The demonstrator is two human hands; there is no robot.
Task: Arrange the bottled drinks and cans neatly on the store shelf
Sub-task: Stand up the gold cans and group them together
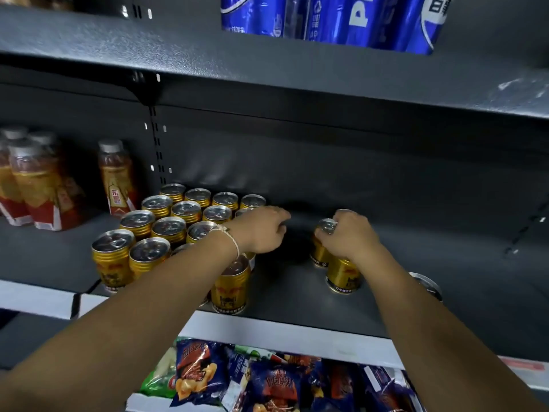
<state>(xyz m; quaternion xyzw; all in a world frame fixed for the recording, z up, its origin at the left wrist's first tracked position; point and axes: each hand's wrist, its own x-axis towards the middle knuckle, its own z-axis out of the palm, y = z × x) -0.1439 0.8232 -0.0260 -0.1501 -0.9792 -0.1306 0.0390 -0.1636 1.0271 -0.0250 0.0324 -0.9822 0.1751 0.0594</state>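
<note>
At the far left of the dark shelf [386,307] stand orange-labelled bottles [35,185], one more bottle [116,176] a little to their right against the back wall. Next comes a tight block of gold cans [166,227], lined up in rows from the back wall to the shelf's front edge. The left hand [261,230] hangs over the right side of that block with its fingers curled downward; whether they close on a can beneath I cannot tell, since the hand hides it. A single gold can [230,285] stands just under the wrist at the front edge. Apart from the block, toward the middle of the shelf, the right hand [347,236] grips the top of a rear can [322,245] from above, fingers wrapped over its lid, with a front can [343,276] touching it just below the wrist. Below the front edge lie blue snack bags [267,379].
</note>
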